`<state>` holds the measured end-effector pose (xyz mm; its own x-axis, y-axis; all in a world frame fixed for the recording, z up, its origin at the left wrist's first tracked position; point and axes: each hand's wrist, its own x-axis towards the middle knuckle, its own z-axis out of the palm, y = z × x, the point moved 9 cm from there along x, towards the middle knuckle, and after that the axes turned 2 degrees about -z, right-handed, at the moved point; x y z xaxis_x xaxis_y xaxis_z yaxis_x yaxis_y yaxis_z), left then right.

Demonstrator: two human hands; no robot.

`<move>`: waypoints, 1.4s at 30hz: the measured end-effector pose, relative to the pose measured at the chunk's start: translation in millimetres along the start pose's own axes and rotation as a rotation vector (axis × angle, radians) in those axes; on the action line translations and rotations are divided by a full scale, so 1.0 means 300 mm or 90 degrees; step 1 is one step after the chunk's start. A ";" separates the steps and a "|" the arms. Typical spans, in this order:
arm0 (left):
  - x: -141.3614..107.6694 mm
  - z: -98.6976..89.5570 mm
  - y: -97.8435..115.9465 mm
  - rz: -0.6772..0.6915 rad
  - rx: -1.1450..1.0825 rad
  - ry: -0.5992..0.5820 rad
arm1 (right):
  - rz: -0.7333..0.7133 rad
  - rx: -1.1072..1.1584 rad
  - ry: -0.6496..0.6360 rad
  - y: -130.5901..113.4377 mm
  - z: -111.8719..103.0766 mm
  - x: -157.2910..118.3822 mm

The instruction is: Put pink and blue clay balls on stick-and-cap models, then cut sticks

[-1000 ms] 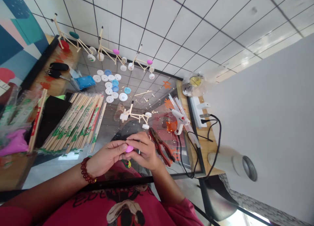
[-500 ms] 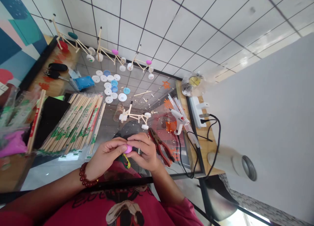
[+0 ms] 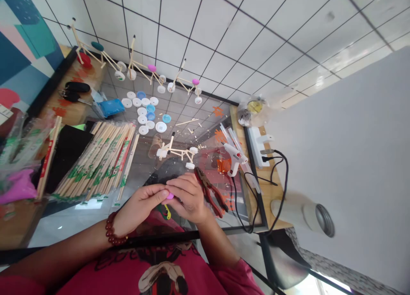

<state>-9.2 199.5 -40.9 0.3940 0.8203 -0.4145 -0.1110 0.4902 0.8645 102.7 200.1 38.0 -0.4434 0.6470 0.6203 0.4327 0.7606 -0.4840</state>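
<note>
A small pink lump (image 3: 170, 196) is pinched between my two hands near the table's front edge. My left hand (image 3: 143, 204), with a red bead bracelet on its wrist, presses it with thumb and fingers. From the other side my right hand (image 3: 187, 197) curls its fingers over the lump, hiding part of it. Just beyond the hands stands a small stick frame (image 3: 177, 150) with white wheels. Red-handled pliers (image 3: 211, 192) lie right of my right hand. Under the hands a yellow-green piece (image 3: 167, 212) partly shows.
Packaged chopsticks (image 3: 96, 162) lie at left, with a pink bag (image 3: 19, 186) beyond. White and blue caps (image 3: 142, 111) sit mid-table. Wheeled stick models (image 3: 188, 85) line the far edge. At right are a glue gun (image 3: 235, 156), black cables and a power strip (image 3: 259, 145).
The fingers of my right hand have closed further over the pink lump, so less of it shows. The view has shifted slightly; the things on the table stay in place.
</note>
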 end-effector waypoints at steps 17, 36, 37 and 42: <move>0.001 -0.010 0.005 -0.009 -0.061 0.006 | 0.057 0.070 0.010 0.018 -0.003 0.000; 0.095 -0.052 0.119 0.140 -0.063 0.109 | -0.043 -0.184 0.126 0.007 -0.027 0.079; 0.092 -0.059 0.117 0.147 -0.030 0.112 | -0.052 -0.186 0.100 0.002 -0.019 0.071; 0.080 -0.064 0.110 0.209 0.080 0.139 | -0.065 -0.220 0.079 0.005 -0.021 0.028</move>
<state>-20.9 241.2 -27.8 0.1514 0.9769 -0.1505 -0.0808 0.1640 0.9831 104.6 206.5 46.4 -0.4084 0.5412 0.7351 0.6395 0.7443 -0.1927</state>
